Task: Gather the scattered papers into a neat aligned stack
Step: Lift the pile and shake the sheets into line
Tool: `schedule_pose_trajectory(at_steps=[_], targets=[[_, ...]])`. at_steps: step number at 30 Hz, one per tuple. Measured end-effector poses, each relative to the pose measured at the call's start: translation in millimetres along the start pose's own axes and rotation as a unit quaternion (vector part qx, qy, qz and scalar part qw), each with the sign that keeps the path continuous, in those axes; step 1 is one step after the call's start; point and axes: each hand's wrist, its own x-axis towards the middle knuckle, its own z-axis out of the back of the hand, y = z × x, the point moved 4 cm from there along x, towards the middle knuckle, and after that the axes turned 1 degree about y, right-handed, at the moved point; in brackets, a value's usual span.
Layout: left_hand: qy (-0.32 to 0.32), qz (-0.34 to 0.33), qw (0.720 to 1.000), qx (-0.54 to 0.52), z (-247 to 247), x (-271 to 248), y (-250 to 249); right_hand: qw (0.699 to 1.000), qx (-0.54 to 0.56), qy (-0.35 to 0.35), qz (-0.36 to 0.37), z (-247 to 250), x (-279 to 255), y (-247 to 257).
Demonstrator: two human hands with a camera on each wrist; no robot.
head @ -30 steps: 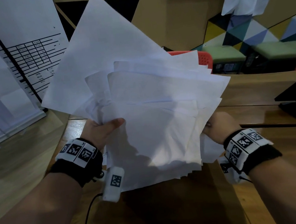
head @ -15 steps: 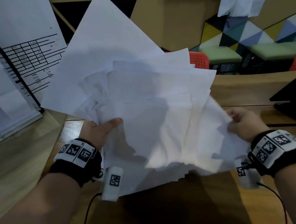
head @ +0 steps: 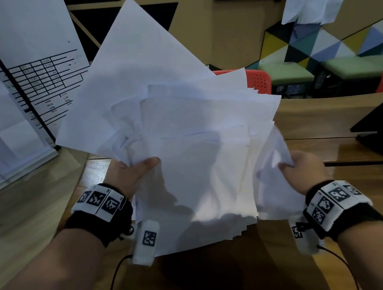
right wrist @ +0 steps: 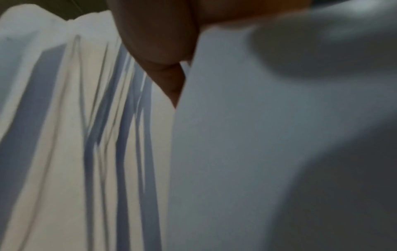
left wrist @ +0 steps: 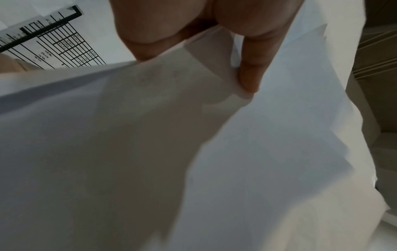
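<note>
Many loose papers (head: 200,168) fan unevenly between both hands, raised above the wooden table (head: 228,281). Best to drop their lower edges onto it and tap them square. The left hand (head: 131,174) pinches the left side, thumb across the front; the right hand (head: 305,168) clutches a crumpled sheet (head: 272,178) at the right edge.

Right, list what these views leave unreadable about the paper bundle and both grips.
- Sheet count: papers overlap in the head view.
- Left hand fingers: behind the bundle; only the thumb shows.
- Right hand pinch: right wrist view blurred.
- Bundle's lower edges: left wrist view cuts them off.
</note>
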Motion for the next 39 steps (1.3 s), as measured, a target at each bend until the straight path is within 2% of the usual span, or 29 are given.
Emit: schedule_pose_trajectory(at_steps=[2, 6, 9, 13, 16, 19, 21, 24, 25, 26, 28, 30, 32, 34, 37, 39], targets=[[0.001, -0.005, 1.000, 0.002, 1.1, -1.4, -1.1, 1.000, 0.006, -0.004, -0.024, 11.8, 2.7, -7.3], [-0.002, -0.015, 1.000, -0.025, 0.9, -4.4, -1.1, 0.987, -0.127, 0.067, -0.080, 13.8, 10.5, -21.2], [-0.003, -0.012, 0.999, -0.037, 1.7, -2.1, 2.0, 0.990, -0.101, 0.052, -0.082, 11.6, 12.5, -22.2], [0.006, -0.003, 0.999, -0.041, 3.4, 1.1, 6.1, 0.995, -0.009, -0.085, -0.048, 19.6, 10.2, -17.2], [0.008, 0.013, 0.999, -0.046, 5.3, 6.3, 10.2, 0.991, 0.101, -0.077, -0.050, 22.4, 10.6, -12.7], [0.019, 0.015, 0.998, -0.062, 5.3, 7.5, 11.0, 0.999, 0.038, -0.030, 0.009, 15.9, 18.4, -4.0], [0.023, 0.012, 0.997, -0.071, 5.2, 7.7, 11.3, 0.998, -0.024, -0.044, 0.046, 12.5, 22.7, -1.9], [0.021, -0.006, 0.997, -0.078, 4.6, 6.9, 9.1, 0.993, 0.002, -0.083, 0.085, 11.4, 20.0, 2.4], [0.021, -0.014, 0.996, -0.085, 4.0, 7.4, 8.7, 0.991, 0.047, -0.065, 0.106, 10.4, 18.1, 6.8], [0.019, -0.017, 0.996, -0.089, 4.2, 8.6, 10.0, 0.985, 0.114, -0.020, 0.128, 6.7, 15.0, 12.7], [0.016, -0.020, 0.994, -0.102, 4.5, 9.3, 11.5, 0.949, 0.234, 0.105, 0.185, -3.5, 6.1, 28.3], [0.022, -0.013, 0.993, -0.117, 3.6, 9.3, 11.0, 0.918, 0.243, 0.194, 0.247, -13.8, -2.2, 41.3], [0.029, -0.011, 0.992, -0.122, 3.1, 9.4, 10.5, 0.890, 0.269, 0.255, 0.264, -23.6, -4.3, 47.6], [0.035, -0.014, 0.991, -0.131, 1.8, 11.1, 11.9, 0.864, 0.327, 0.273, 0.267, -26.1, -5.4, 54.8], [0.064, -0.020, 0.984, -0.163, -2.0, 13.6, 10.9, 0.843, 0.385, 0.266, 0.265, -29.6, -3.8, 59.2], [0.061, -0.016, 0.983, -0.172, -0.6, 17.3, 13.8, 0.829, 0.437, 0.257, 0.238, -32.8, -2.0, 57.4]])
